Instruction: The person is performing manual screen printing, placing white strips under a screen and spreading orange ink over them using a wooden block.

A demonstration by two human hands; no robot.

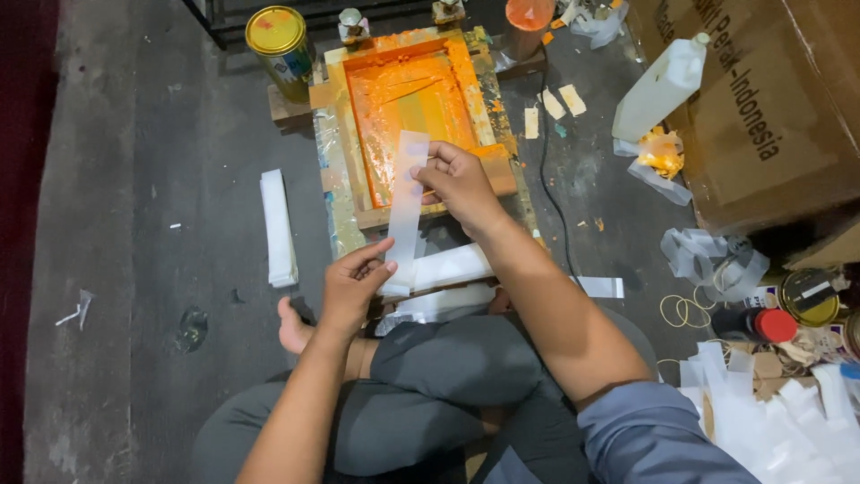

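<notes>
Strip: a long, narrow white strip (406, 211) is held up in the air between both hands, in front of the frame and above the person's crossed legs.
Long axis: it runs almost straight away from the person, near end at the left hand, far end over the orange screen, leaning slightly to the right at the top.
Left hand: the left hand (351, 285) pinches the near end of the strip between thumb and forefinger.
Right hand: the right hand (460, 182) grips the strip's right edge near its far end with its fingertips.
Frame: a wooden frame (408, 112) smeared with orange ink lies flat on the floor just beyond the hands.
Stacks: more white strips (446, 269) lie under the held one, by the knees; a narrow stack (278, 227) lies well apart on the left.
Tin: a yellow-lidded tin (279, 40) stands by the frame's far left corner.
Bottle: a white bottle (658, 90) leans against a cardboard box (761, 108) on the right.
</notes>
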